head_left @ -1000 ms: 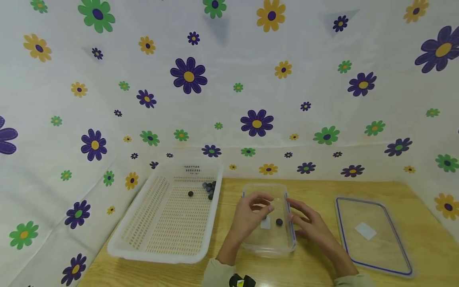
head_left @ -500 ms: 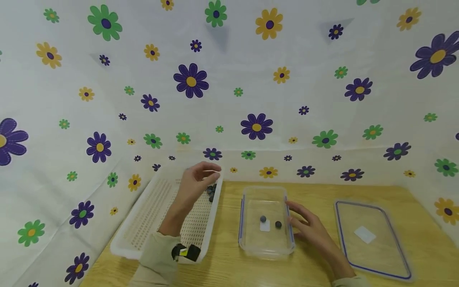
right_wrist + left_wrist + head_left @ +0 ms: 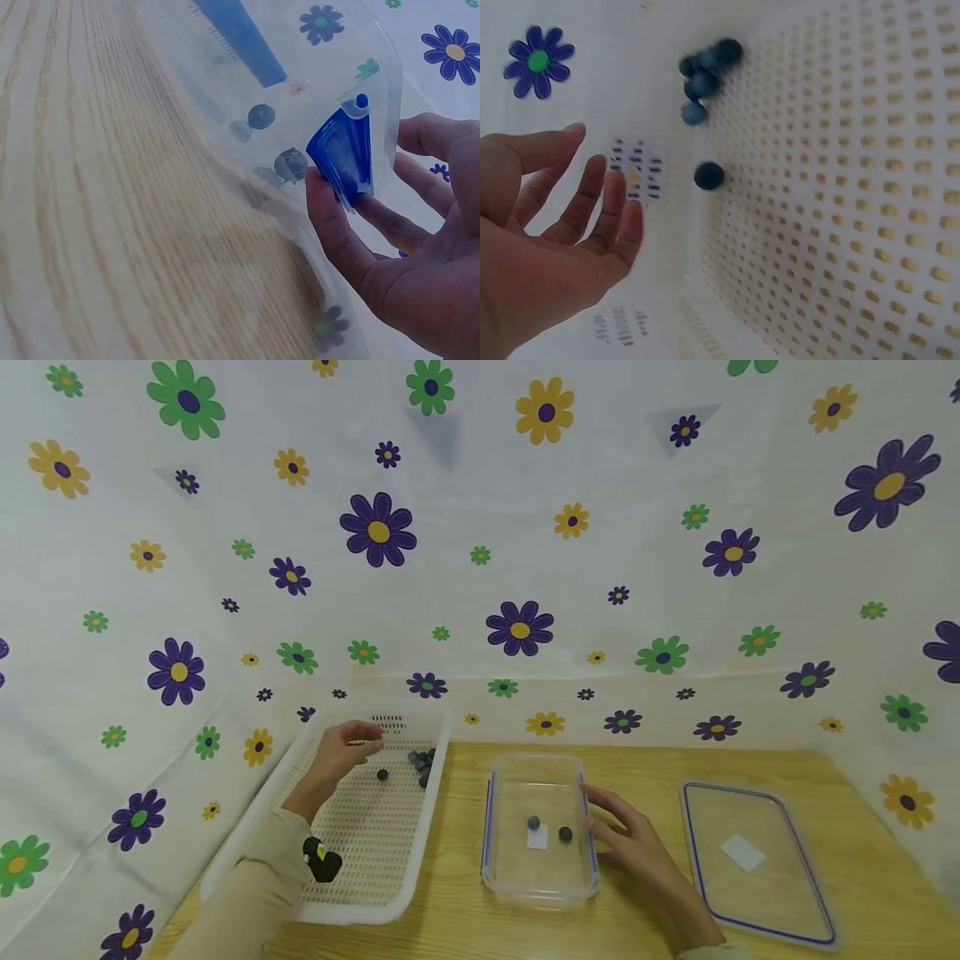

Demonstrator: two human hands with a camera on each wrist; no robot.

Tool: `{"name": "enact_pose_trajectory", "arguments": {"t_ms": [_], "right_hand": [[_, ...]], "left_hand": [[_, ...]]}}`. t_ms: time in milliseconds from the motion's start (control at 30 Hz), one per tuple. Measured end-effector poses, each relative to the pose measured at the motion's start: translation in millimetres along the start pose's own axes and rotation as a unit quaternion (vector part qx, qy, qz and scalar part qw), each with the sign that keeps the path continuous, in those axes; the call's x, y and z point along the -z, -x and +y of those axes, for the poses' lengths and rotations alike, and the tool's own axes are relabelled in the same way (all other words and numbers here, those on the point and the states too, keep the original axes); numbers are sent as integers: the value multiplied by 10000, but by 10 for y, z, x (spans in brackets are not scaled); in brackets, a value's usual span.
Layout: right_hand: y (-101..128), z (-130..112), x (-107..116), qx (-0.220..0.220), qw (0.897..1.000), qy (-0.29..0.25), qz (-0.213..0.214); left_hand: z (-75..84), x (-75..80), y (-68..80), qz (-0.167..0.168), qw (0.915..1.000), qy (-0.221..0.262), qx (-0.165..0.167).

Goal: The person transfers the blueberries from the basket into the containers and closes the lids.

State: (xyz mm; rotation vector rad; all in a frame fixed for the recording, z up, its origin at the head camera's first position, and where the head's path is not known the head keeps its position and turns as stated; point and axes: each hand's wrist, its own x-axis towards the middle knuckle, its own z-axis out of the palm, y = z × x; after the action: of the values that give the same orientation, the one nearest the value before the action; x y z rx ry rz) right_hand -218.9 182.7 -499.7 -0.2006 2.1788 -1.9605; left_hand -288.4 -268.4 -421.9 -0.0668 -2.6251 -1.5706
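My left hand (image 3: 341,756) is over the white plastic basket (image 3: 408,881), its fingers loosely bent with nothing between them. Inside, one blueberry (image 3: 382,774) sits apart, while several blueberries (image 3: 705,75) cluster against the basket's right side, near the far end. To the right stands a clear plastic food container (image 3: 540,889) without its lid on. It holds a blueberry (image 3: 533,822) near a white label and another blueberry (image 3: 565,834) to its right. My right hand (image 3: 637,839) rests against the container's right wall, fingers touching the blue side latch (image 3: 345,150).
A clear lid with a blue seal (image 3: 757,860) lies on the wooden table (image 3: 450,860) at the right. Behind and to the left hangs a flower-patterned white sheet (image 3: 465,485).
My left hand has moved left from above the container to above the basket. The container's two blueberries are now in plain view. My right hand has stayed at the container's side.
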Motion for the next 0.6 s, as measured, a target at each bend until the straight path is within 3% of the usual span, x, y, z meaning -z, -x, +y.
{"name": "enact_pose_trajectory", "arguments": {"t_ms": [167, 367, 600], "right_hand": [[-1, -26, 14, 92, 9999, -88, -11], [-13, -54, 6, 233, 9993, -264, -96], [31, -22, -2, 101, 9996, -259, 21]], "left_hand": [[-230, 41, -48, -350, 9976, -134, 577], [-413, 115, -83, -422, 9929, -251, 1088], [-608, 45, -91, -760, 9926, -348, 885]]}}
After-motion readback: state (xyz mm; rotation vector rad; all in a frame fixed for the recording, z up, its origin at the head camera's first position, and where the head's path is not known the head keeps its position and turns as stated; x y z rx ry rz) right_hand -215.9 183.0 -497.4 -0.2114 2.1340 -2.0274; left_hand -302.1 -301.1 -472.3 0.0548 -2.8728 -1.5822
